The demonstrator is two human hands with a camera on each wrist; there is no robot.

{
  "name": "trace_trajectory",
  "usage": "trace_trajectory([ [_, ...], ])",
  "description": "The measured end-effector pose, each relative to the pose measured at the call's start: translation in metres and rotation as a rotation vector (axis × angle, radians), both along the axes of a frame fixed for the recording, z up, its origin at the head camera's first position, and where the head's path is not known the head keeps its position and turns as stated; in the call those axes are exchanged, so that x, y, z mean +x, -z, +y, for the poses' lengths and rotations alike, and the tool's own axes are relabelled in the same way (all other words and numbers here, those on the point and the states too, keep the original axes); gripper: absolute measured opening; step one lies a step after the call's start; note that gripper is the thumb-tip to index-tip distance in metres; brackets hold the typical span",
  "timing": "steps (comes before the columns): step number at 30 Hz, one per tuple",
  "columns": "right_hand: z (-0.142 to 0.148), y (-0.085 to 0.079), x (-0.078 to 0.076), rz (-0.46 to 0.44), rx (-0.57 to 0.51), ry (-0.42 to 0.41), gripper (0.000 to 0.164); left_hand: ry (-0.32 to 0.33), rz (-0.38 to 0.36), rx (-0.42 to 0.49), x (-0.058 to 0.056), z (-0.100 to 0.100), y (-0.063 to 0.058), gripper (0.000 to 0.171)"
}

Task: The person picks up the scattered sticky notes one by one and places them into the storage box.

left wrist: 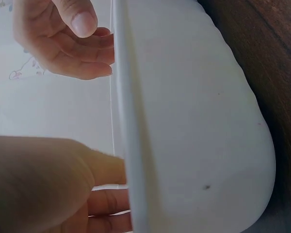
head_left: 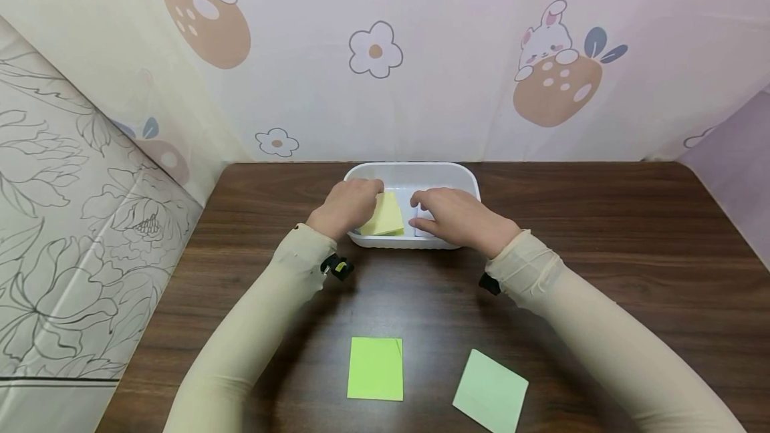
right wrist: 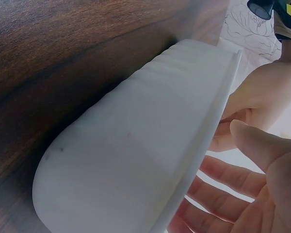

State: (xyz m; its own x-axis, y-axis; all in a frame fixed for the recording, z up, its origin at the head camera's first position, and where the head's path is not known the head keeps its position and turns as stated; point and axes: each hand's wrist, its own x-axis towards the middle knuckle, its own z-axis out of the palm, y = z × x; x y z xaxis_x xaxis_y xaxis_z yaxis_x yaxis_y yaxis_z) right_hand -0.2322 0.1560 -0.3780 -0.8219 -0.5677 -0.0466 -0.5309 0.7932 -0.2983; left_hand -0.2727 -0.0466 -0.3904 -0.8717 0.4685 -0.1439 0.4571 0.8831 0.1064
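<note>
In the head view, a white plastic basket [head_left: 415,243] stands against the back edge of the table. My left hand [head_left: 349,204] reaches into its left end, right beside yellow sticky notes [head_left: 388,214]. The rim hides those fingertips in the left wrist view, so any grip on the notes is unclear. My right hand [head_left: 457,216] is over the basket's right end, its thumb and fingers spread apart. Under it lies a whitish paper piece [head_left: 424,226], partly covered by the hand. In the right wrist view, the right fingers [right wrist: 228,174] extend past the rim.
On the dark wooden table [head_left: 601,252], a bright green sticky note [head_left: 375,369] lies near the front, between the forearms. A pale green note [head_left: 490,390] lies turned at an angle to its right. A patterned curtain [head_left: 445,85] hangs directly behind the basket.
</note>
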Motion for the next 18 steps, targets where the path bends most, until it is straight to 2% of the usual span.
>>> trace_trajectory([
  [6, -0.0003, -0.0012, 0.0000, 0.000, -0.001, -0.004, 0.039, -0.005, 0.004, -0.018, -0.0003, 0.0028, -0.0008, 0.020],
  [18, -0.0001, -0.0005, -0.0006, 0.008, -0.001, -0.007, 0.038, -0.022, -0.037, -0.044, -0.0003, 0.0061, 0.0002, 0.026],
])
